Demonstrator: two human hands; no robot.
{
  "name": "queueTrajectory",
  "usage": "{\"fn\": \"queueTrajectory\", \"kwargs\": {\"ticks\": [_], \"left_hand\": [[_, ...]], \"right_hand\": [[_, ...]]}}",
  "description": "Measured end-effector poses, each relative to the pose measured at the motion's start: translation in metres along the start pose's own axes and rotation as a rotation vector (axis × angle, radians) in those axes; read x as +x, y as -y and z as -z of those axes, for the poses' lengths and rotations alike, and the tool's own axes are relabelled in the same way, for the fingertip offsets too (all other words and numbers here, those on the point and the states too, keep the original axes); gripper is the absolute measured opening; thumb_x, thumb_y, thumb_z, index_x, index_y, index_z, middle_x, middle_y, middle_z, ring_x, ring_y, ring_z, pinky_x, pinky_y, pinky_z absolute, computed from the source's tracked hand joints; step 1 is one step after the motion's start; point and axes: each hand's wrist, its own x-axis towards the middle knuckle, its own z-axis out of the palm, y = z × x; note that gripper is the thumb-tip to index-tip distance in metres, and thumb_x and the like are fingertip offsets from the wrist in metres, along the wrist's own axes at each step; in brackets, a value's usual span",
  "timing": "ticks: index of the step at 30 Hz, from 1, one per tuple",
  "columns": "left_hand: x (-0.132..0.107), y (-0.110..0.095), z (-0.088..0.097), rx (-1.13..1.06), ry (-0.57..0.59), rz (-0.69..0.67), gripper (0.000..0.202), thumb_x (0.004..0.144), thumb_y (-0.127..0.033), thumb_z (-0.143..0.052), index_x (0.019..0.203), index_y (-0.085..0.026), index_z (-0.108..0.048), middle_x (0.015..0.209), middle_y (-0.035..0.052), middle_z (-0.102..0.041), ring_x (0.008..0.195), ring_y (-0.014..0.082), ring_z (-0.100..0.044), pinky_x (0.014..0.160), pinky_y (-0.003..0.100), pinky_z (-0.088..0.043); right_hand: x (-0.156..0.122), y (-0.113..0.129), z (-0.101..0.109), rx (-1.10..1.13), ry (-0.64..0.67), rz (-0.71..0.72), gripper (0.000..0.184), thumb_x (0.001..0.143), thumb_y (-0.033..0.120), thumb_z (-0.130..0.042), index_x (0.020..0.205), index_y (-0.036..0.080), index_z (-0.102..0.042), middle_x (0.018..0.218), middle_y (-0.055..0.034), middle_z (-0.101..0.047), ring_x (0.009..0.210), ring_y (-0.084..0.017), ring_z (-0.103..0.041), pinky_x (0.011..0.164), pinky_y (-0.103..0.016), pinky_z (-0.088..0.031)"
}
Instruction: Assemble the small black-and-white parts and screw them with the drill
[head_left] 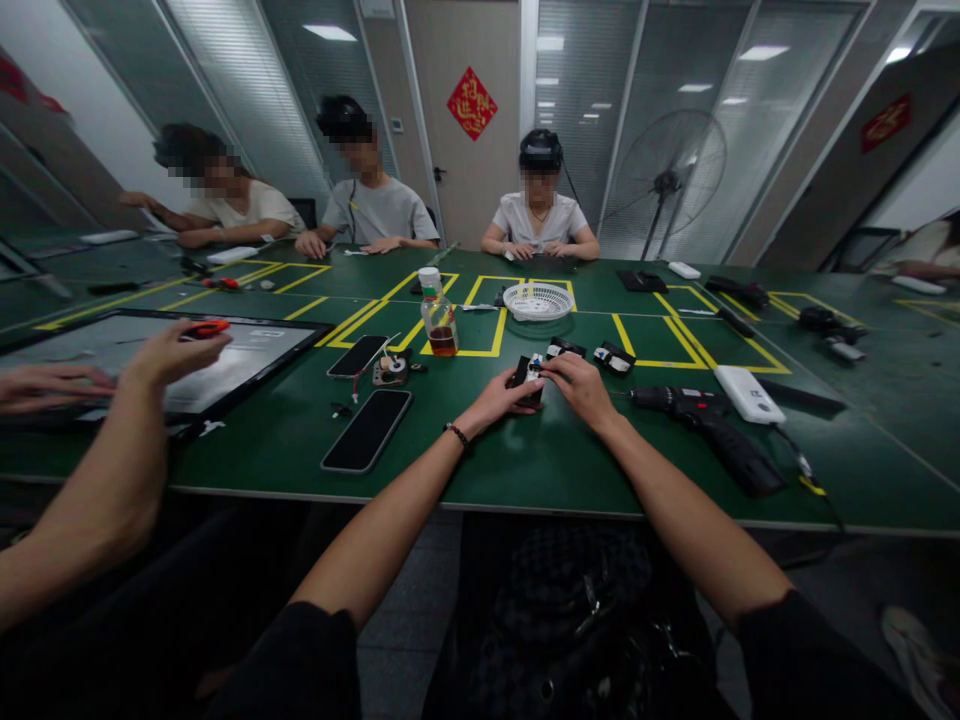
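Note:
My left hand [498, 402] is closed around a small black box-shaped part [532, 375] with white and blue bits on its top. It holds the part just above the green table. My right hand [579, 388] meets it from the right, thumb and fingertips pinched at the part's upper edge. Whether a tiny piece sits between those fingertips, I cannot make out. Just beyond my hands lie two similar black parts, one partly behind my right hand [565, 348] and another black part [614, 358] farther right.
Right of my hands lie a cordless drill [709, 425] and a white power bank [748, 394] with a cable. Left are two phones [367, 430], a small motor-like part [395, 367] and a bottle [438, 315]. A white basket [538, 302] stands ahead. A co-worker's hands [169, 350] work over a panel at left.

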Motion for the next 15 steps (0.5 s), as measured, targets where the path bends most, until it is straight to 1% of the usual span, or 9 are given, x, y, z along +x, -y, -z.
{"fn": "queueTrajectory", "kwargs": {"ticks": [4, 7, 11, 15], "left_hand": [[-0.0010, -0.0028, -0.0001, 0.000, 0.003, 0.016, 0.059, 0.075, -0.046, -0.074, 0.123, -0.017, -0.056, 0.112, 0.0148, -0.067, 0.081, 0.0208, -0.071, 0.077, 0.039, -0.061], [-0.0009, -0.0031, 0.0002, 0.001, -0.004, 0.026, 0.059, 0.075, -0.046, -0.074, 0.124, -0.017, -0.056, 0.109, 0.0144, -0.067, 0.080, 0.0208, -0.071, 0.077, 0.039, -0.061], [-0.0007, -0.0018, -0.0002, -0.003, -0.027, 0.020, 0.061, 0.073, -0.044, -0.077, 0.123, -0.016, -0.056, 0.104, 0.0145, -0.069, 0.080, 0.0216, -0.071, 0.076, 0.040, -0.061], [-0.0006, -0.0004, -0.0012, -0.006, -0.035, 0.017, 0.062, 0.072, -0.042, -0.078, 0.124, -0.016, -0.056, 0.104, 0.0142, -0.069, 0.079, 0.0210, -0.071, 0.075, 0.039, -0.061]], "right_hand": [[-0.0004, -0.0022, 0.0003, -0.058, 0.066, 0.059, 0.024, 0.096, 0.025, -0.050, 0.112, 0.020, -0.068, 0.105, -0.0103, -0.067, 0.101, -0.023, -0.061, 0.092, -0.039, -0.049], [-0.0015, -0.0005, -0.0011, -0.061, 0.092, 0.062, 0.027, 0.096, 0.022, -0.048, 0.115, 0.019, -0.067, 0.107, -0.0111, -0.067, 0.102, -0.024, -0.061, 0.092, -0.040, -0.049], [-0.0040, 0.0042, -0.0036, 0.011, 0.050, -0.038, 0.027, 0.094, 0.020, -0.050, 0.113, 0.021, -0.070, 0.109, -0.0086, -0.069, 0.102, -0.022, -0.063, 0.093, -0.038, -0.049], [-0.0056, 0.0053, -0.0070, 0.128, -0.049, -0.194, 0.023, 0.091, 0.025, -0.056, 0.107, 0.022, -0.073, 0.102, -0.0057, -0.073, 0.095, -0.021, -0.067, 0.090, -0.035, -0.051]]}}
